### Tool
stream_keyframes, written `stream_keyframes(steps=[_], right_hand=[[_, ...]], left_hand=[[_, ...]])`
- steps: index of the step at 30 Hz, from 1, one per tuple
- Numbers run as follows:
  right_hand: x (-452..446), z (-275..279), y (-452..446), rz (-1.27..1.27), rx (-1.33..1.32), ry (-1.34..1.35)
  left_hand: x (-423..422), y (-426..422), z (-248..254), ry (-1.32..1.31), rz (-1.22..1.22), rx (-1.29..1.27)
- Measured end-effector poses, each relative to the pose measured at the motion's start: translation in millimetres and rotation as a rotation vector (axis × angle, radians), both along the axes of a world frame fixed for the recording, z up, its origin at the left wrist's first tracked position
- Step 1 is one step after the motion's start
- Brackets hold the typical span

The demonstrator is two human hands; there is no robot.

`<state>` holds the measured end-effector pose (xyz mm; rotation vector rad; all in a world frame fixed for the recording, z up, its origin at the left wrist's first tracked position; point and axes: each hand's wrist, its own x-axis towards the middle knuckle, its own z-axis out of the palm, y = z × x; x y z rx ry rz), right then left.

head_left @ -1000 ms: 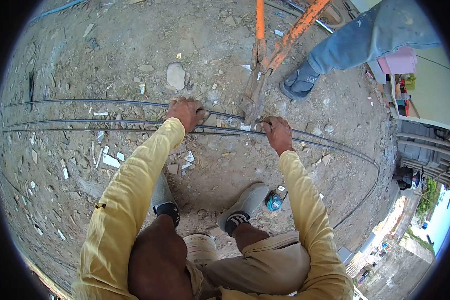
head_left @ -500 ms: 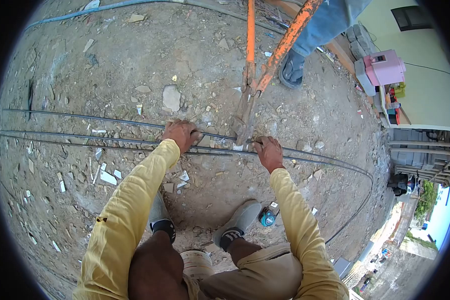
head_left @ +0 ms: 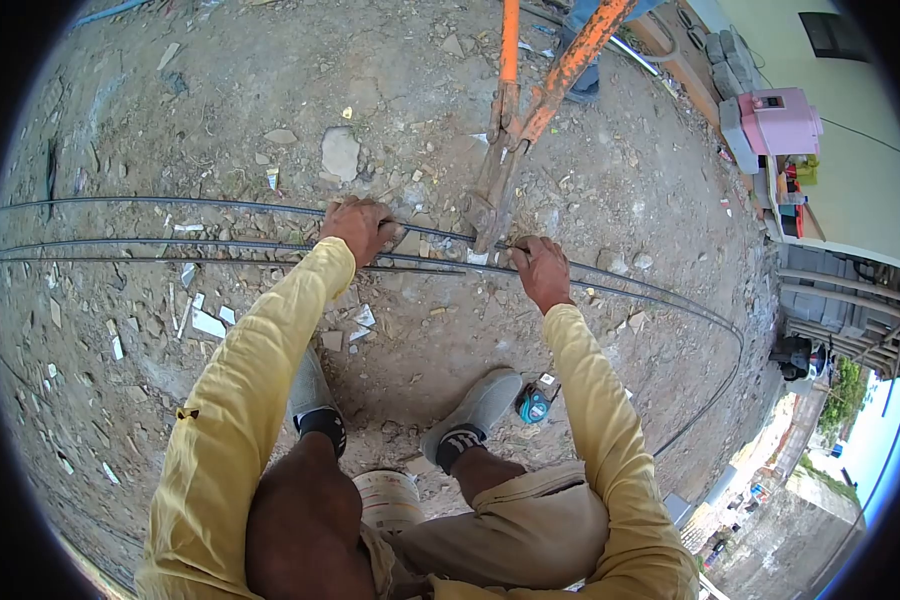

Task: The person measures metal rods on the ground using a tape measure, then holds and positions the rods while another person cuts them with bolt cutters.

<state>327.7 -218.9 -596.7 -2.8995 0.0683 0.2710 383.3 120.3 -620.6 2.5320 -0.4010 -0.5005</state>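
Observation:
My left hand (head_left: 357,229) is closed around the uppermost steel rebar (head_left: 430,232) of several long thin bars stretched across the dirt. To the right, my right hand (head_left: 542,272) grips the same bar, its fingertips curled over it. Between my hands, the jaws of a bolt cutter (head_left: 497,180) with worn orange handles meet that bar; whether they are fully closed on it I cannot tell. Other rebars (head_left: 430,261) run just below my hands. On the right the bars bend round in a curve toward me.
A teal tape measure (head_left: 533,404) lies beside my right shoe (head_left: 475,408). Under me is a white bucket (head_left: 388,500). A co-worker's leg (head_left: 582,80) stands behind the bolt cutter. A pink box (head_left: 775,122) is by the wall. Stones and broken tile pieces (head_left: 208,323) litter the ground.
The view has shifted slightly, so the bars and both hands appear a little higher. The co-worker's foot has moved back, partly behind the orange handle. My hands keep their hold.

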Motion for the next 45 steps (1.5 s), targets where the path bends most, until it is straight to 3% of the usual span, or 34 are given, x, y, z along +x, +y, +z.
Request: stream_keyframes(steps=[20, 36, 45], right_hand=[[-1, -1, 0, 0.023, -0.008, -0.003], [1, -6, 0, 0.028, -0.049, 0.042], [2, -10, -3, 0.061, -0.035, -0.049]], left_hand=[[3, 1, 6, 0.104, -0.010, 0.018], [-1, 2, -7, 0.004, -0.002, 0.003], [3, 1, -3, 0.066, -0.011, 0.007]])
